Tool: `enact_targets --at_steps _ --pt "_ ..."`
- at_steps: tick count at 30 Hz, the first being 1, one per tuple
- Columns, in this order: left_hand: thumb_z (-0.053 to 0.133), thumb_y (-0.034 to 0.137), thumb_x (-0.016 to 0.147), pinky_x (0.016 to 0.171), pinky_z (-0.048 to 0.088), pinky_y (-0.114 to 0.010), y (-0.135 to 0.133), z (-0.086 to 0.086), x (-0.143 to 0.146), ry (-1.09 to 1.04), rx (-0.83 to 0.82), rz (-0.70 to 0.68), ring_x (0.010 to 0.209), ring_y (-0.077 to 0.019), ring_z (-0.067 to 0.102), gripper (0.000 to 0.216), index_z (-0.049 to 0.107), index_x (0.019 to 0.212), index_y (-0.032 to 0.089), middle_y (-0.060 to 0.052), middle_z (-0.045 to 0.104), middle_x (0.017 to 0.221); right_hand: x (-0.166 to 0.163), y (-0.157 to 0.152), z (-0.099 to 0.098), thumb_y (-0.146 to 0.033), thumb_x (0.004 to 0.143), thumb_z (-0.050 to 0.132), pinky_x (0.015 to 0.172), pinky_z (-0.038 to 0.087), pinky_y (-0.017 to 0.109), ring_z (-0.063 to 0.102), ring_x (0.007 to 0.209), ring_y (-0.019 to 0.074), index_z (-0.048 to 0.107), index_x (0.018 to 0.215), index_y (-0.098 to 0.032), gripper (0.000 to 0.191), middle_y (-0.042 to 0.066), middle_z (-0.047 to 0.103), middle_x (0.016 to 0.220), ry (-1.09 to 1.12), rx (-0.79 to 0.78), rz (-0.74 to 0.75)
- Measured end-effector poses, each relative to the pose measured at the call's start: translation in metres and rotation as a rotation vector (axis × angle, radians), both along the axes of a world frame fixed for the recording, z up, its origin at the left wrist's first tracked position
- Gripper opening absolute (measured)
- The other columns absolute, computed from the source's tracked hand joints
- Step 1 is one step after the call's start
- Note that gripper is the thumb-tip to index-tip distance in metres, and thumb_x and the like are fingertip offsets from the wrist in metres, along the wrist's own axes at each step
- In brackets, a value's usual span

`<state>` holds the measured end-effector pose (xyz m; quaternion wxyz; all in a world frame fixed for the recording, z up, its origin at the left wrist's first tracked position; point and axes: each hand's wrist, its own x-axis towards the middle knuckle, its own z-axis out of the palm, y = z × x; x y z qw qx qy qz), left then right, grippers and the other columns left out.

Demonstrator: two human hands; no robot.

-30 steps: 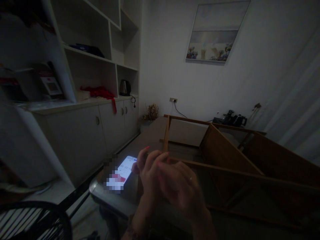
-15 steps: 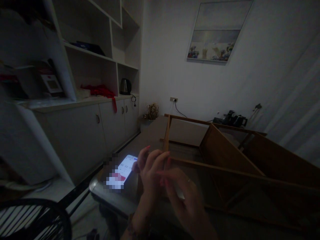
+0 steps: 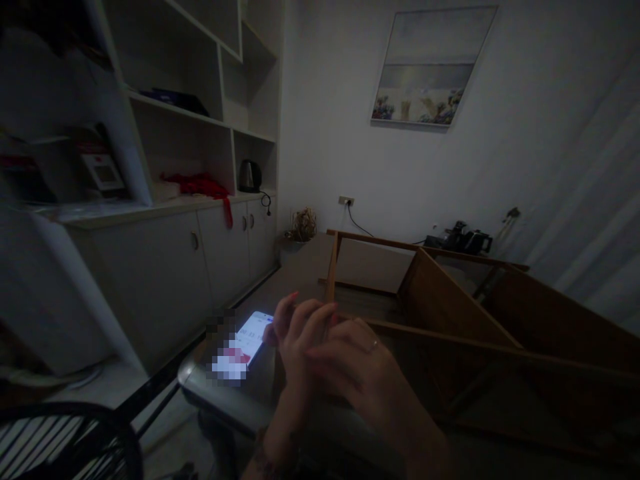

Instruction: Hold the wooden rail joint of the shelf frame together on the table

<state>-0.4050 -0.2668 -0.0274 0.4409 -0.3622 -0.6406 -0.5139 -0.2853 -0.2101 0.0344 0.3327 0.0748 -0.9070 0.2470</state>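
My left hand (image 3: 299, 337) is at the near left corner of a wooden shelf frame (image 3: 420, 328) lying on a table (image 3: 300, 270). Its fingers are curled, and whatever they grip is hidden. Against it, from the right, comes my right hand (image 3: 367, 357), with a ring on one finger. The right fingertips are drawn together behind the left hand, so I cannot see what is between them. Just left of my hands lies a phone (image 3: 254, 333) with a lit screen showing a timer, partly pixelated.
A black round slatted object (image 3: 65, 437) stands at the lower left. White cabinets (image 3: 150, 280) line the left wall, holding a kettle (image 3: 250, 175) and red cloth (image 3: 200, 185). Behind the frame are dark appliances (image 3: 465, 239) and a dried plant (image 3: 303, 225).
My right hand has turned and moved up and closer over the left hand, hiding its fingertips. The left hand has stayed nearly still. The view has shifted slightly.
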Motion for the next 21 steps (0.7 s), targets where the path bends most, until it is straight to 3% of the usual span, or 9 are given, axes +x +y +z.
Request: enact_targets --at_steps 9,14,18,21 --pt "0.058 0.026 0.095 0.102 0.038 -0.042 0.001 -0.001 0.0 0.006 -0.002 0.023 0.113 -0.0241 0.056 0.015 0.072 0.1 0.027 -0.002 0.072 0.096 -0.024 -0.01 -0.014 -0.021 0.101 0.055 0.07 0.053 0.029 0.059 0.069 0.0154 0.06 0.086 -0.021 0.016 0.0 0.065 0.072 0.367 0.26 -0.134" --pt "0.059 0.025 0.093 0.1 0.037 -0.041 0.0 0.0 0.003 -0.03 -0.01 0.011 0.118 -0.0254 0.053 0.015 0.072 0.1 0.028 -0.003 0.071 0.098 -0.026 -0.011 -0.016 -0.018 0.101 0.05 0.058 0.049 0.029 0.06 0.06 0.0155 0.059 0.101 -0.022 0.009 0.0 0.067 0.07 0.501 0.341 -0.228" --pt "0.061 0.025 0.093 0.098 0.036 -0.039 0.0 0.0 0.002 -0.017 -0.019 0.01 0.123 -0.0259 0.048 0.014 0.07 0.103 0.028 -0.002 0.069 0.097 -0.025 -0.012 -0.027 -0.01 0.098 0.047 0.068 0.056 0.03 0.067 0.069 0.0174 0.054 0.126 -0.02 0.03 0.004 0.072 0.084 0.543 0.222 -0.271" --pt "0.062 0.025 0.094 0.098 0.036 -0.038 -0.001 -0.001 0.002 -0.01 -0.009 -0.001 0.122 -0.0249 0.048 0.014 0.069 0.105 0.028 -0.002 0.068 0.096 -0.02 -0.018 -0.034 -0.012 0.098 0.044 0.072 0.057 0.028 0.07 0.08 0.0175 0.057 0.123 -0.023 0.03 0.005 0.071 0.092 0.45 0.026 -0.232"
